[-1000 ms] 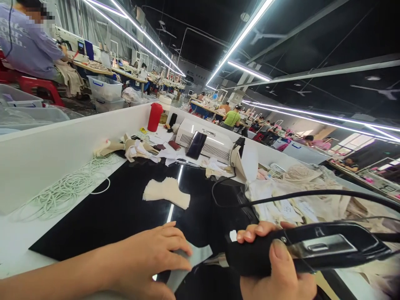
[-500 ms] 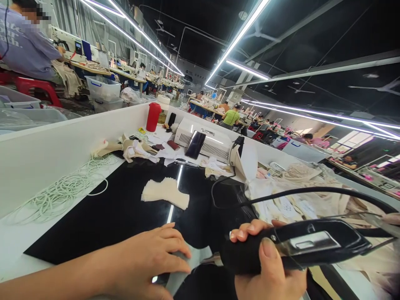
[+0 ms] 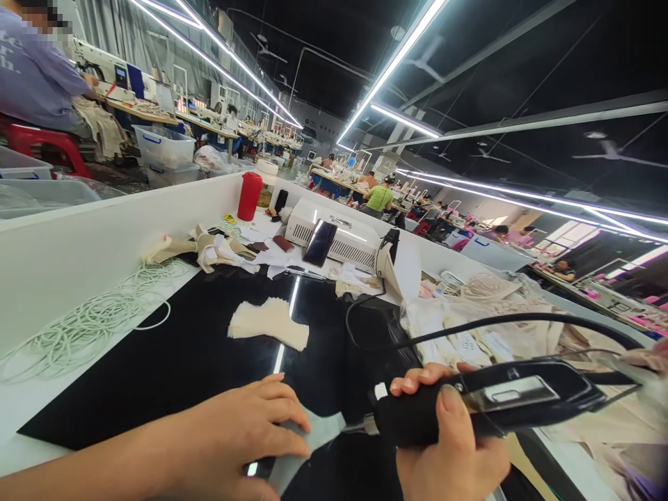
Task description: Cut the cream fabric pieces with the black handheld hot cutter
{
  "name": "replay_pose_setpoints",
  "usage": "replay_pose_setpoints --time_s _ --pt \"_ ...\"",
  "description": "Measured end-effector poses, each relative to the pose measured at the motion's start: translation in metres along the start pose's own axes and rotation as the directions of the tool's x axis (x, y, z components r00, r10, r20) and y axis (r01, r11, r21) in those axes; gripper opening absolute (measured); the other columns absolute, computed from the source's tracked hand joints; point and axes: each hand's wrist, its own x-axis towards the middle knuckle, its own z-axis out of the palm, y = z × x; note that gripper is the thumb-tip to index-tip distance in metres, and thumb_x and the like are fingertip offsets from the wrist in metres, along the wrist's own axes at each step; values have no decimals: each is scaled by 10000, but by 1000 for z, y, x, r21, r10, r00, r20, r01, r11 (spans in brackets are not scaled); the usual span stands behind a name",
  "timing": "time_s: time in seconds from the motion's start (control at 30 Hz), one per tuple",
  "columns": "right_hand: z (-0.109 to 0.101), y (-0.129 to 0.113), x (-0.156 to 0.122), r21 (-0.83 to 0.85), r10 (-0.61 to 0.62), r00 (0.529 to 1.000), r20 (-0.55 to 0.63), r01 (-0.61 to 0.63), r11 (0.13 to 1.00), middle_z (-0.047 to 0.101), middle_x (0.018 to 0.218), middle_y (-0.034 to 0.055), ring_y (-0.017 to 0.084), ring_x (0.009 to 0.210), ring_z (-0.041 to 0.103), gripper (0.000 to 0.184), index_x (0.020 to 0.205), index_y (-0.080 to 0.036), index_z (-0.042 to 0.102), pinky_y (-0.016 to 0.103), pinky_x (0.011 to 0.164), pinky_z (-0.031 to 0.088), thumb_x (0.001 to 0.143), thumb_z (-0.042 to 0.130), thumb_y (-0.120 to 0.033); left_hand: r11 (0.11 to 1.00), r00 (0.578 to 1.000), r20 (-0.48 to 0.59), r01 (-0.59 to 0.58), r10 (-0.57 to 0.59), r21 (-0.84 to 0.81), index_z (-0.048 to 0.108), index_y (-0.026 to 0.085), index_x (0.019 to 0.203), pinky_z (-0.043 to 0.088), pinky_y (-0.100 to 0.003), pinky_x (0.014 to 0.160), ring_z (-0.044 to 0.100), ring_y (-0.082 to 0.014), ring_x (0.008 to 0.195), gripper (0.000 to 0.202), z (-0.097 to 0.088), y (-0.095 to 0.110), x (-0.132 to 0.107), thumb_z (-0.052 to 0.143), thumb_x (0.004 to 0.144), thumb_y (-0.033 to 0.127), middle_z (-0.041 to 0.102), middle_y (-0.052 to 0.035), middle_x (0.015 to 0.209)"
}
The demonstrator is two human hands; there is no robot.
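My left hand (image 3: 245, 435) lies palm down with its fingers apart, pressing on a pale grey-white piece of fabric (image 3: 318, 431) on the black board (image 3: 156, 362). My right hand (image 3: 454, 438) is wrapped round a black corded handheld tool (image 3: 516, 400) with a silver panel on its side. Its narrow metal tip (image 3: 360, 426) points left and meets the pale piece's right edge; whether it touches is hard to tell. Farther back on the board lies a stack of cream fabric pieces (image 3: 268, 323). The pale piece is partly hidden under my left hand.
A white vented box (image 3: 334, 229) stands at the back with a phone (image 3: 320, 243) leaning on it. The tool's black cable (image 3: 485, 320) arcs across the right side, over beige fabric (image 3: 543, 334). Tangled pale green cord (image 3: 99, 320) lies left. A red flask (image 3: 250, 196) stands behind.
The whole view has shifted, so most things appear slightly farther left. The tool stays in my right hand, its tip beside the pale piece. My left hand still presses on that piece.
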Motion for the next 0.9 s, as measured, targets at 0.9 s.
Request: replay_pose_setpoints --time_s 0.9 --pt "-25 -18 7 -692 -205 963 173 267 671 667 1036 86 303 986 660 437 1110 -229 627 424 884 524 881 641 -601 957 917 -280 258 -285 -130 663 235 957 462 -381 1068 575 -261 1283 155 22 -17 2 702 893 99 613 -34 1364"
